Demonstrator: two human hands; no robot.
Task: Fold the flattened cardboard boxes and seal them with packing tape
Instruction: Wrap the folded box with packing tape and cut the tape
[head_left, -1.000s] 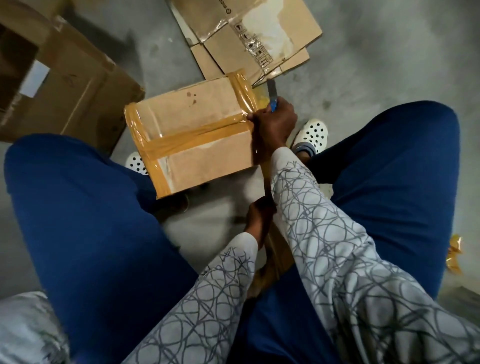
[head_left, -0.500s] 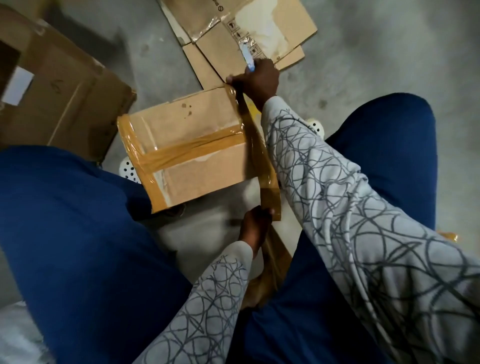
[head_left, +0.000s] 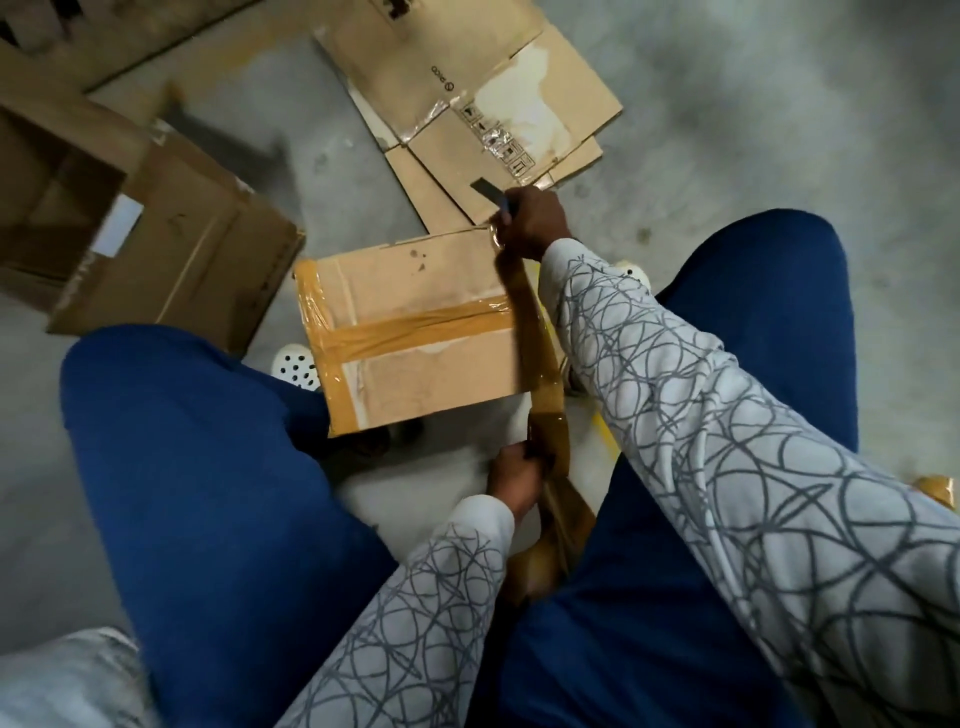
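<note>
A small folded cardboard box stands on the floor between my knees, with brown tape across its top and along its left edge. My right hand grips a utility knife at the box's far right corner and rests on the tape there. A strip of brown packing tape runs down the box's right side to my left hand, which holds the tape roll; the roll is mostly hidden between my legs.
Flattened cardboard boxes lie on the concrete floor beyond the small box. A larger open carton lies on its side at the left. My blue-trousered knees flank the box. A scrap of brown tape lies at the right.
My right hand moved with the knife from the middle of the box's right edge up to its far right corner and stays there. The left hand keeps holding the tape low.
</note>
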